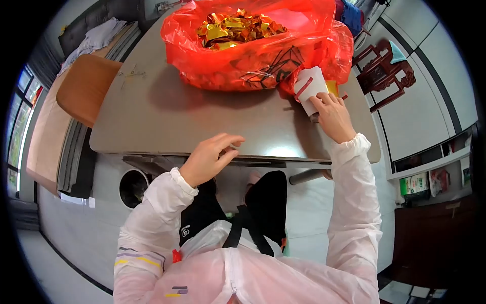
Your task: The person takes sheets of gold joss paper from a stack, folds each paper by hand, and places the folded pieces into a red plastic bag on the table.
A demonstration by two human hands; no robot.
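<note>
A red plastic bag (223, 76) with black print stands at the far side of the table, filled with folded gold-and-red foil pieces (235, 29). At its right front corner lies a white paper stack (310, 83) crossed by a red strip, with a bit of yellow-gold sheet (332, 87) beside it. My right hand (333, 115) grips the stack's near right edge with bent fingertips; what lies under them is partly hidden. Over the table's front edge hovers my left hand (211, 156), its fingers curved, thumb apart, nothing visible between them.
The brown-grey table (202, 121) spreads in front of me. Brown chair (83, 91) is at left, carved wooden chair (387, 76) at right. A bin (133, 187) stands on the floor, left of my legs. Shelves (430, 175) with packets line the right wall.
</note>
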